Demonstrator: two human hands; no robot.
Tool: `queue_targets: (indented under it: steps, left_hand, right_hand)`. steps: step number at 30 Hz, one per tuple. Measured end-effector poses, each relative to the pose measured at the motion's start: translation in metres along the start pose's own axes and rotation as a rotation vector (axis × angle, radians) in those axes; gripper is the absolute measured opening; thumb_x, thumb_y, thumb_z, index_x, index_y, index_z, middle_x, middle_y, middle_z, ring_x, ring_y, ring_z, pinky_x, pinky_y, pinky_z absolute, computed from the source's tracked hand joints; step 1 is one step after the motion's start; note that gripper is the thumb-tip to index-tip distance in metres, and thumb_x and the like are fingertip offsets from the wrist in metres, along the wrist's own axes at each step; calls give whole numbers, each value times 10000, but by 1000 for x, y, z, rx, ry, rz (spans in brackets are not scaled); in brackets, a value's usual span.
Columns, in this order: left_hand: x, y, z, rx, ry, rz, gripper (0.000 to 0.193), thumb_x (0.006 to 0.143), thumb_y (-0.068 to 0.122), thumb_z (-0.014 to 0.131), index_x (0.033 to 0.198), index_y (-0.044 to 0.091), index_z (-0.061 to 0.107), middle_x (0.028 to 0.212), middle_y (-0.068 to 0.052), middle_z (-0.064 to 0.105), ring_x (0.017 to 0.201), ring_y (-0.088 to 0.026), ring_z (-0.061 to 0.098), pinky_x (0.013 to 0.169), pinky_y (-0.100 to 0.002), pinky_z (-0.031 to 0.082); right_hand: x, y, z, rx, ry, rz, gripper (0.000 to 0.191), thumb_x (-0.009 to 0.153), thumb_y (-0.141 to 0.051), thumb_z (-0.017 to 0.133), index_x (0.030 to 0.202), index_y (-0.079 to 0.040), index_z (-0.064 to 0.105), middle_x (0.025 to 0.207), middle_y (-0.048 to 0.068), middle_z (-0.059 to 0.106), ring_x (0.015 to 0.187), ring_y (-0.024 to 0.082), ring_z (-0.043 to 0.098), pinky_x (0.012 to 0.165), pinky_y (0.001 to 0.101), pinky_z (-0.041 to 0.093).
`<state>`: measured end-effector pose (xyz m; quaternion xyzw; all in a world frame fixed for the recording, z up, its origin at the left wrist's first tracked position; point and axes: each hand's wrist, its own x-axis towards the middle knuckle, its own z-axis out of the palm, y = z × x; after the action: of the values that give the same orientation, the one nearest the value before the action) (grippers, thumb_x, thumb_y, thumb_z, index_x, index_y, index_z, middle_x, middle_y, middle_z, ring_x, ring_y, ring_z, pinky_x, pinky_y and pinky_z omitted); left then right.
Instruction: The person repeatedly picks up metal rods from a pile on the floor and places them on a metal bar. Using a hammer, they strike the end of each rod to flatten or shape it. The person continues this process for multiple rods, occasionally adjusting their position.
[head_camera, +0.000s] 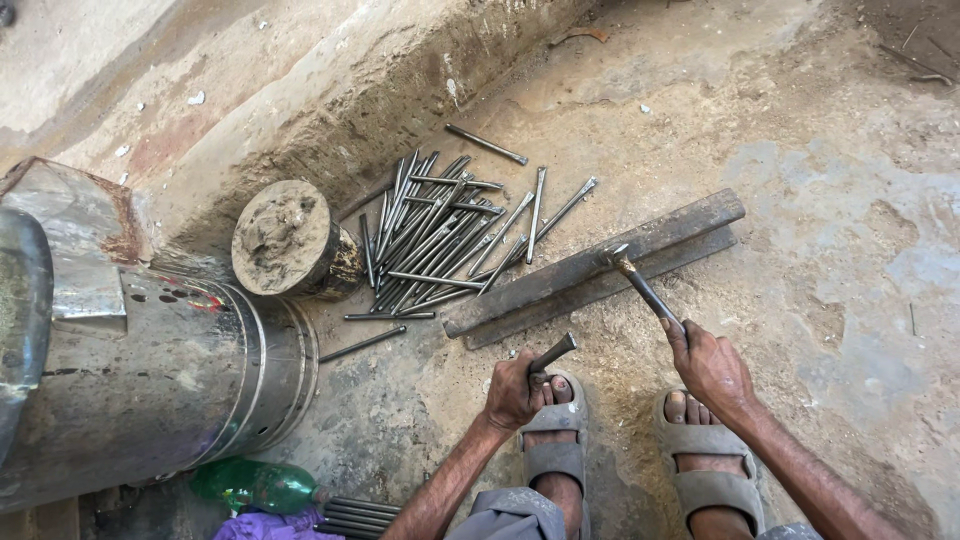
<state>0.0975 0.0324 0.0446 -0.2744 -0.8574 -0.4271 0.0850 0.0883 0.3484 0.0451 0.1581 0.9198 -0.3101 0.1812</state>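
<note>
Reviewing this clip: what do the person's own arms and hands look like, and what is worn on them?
Both forearms are bare to the bottom edge of the picture, with no sleeves in view. The left hand and the right hand wear no gloves, rings, watch or bands. Both look dusty from the work. Grey cloth shows only low down, by the knees.
</note>
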Motion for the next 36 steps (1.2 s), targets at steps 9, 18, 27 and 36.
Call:
queue_targets:
  steps: [9, 18, 27, 36]
  left_hand:
    - [-8, -12, 7, 7, -6, 17, 302, 1128, 331, 454, 975, 70, 469, 603, -47, 545, 482, -201, 611, 434, -356, 490]
    - [-15, -18, 11, 20, -17, 12, 332, 1122, 381, 416, 962, 93, 454, 575, -17, 482, 440, -152, 544, 395, -333, 462]
    - [11, -37, 19, 271, -314, -535, 208, 1094, 260, 424, 1074, 61, 481, 603, -2, 504, 386, -127, 476, 287, -340, 451]
    - [39, -77, 11, 519, -575, -540, 110, 1050, 139, 450, 1109, 50, 475, 638, -62, 595, 467, -150, 544, 366, -346, 535]
  right_hand:
    - [4, 9, 8, 1, -20, 5, 617, 1060, -561, 345, 1076, -48, 689, 563, 196, 650, 497, 357, 668, 487, 533, 535]
    - [5, 10, 7, 7, -25, -3, 641, 1060, -566, 335, 1068, -36, 696, 529, 165, 627, 447, 303, 632, 456, 502, 513]
    - [8, 14, 11, 52, 28, -26, 674, 1069, -574, 350, 967, -12, 706, 541, 195, 617, 474, 332, 620, 481, 515, 491]
    - [19, 24, 9, 118, -44, 2, 607, 1044, -576, 368, 983, -69, 697, 546, 84, 533, 443, 226, 467, 411, 464, 421]
